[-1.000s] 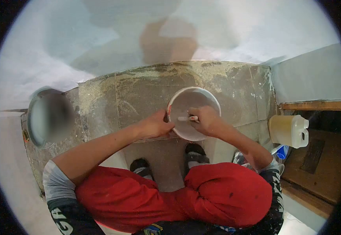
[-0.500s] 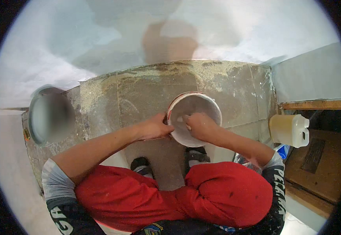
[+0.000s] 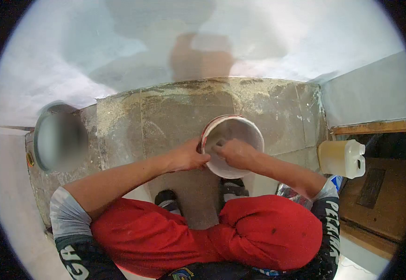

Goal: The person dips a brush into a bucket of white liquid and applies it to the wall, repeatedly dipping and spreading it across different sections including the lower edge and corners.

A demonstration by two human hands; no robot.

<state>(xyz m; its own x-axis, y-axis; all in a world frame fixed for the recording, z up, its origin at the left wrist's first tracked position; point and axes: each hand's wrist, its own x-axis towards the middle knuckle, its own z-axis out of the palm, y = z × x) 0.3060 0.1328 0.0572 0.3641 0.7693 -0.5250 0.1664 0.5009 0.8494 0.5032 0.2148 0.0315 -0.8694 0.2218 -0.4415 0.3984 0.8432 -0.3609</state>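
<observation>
Crouching on the tiled floor [image 3: 165,112], the person has a white bucket [image 3: 253,132] at 12 o'clock, just ahead of 2 shoes [image 3: 168,198]. The left hand [image 3: 188,157] clamps the rim at the bucket's 9 o'clock, fingers curled over it. The right hand [image 3: 234,154] is fisted inside; what it grips cannot be told. A yellowish jug [image 3: 340,158] stands at 3 o'clock.
</observation>
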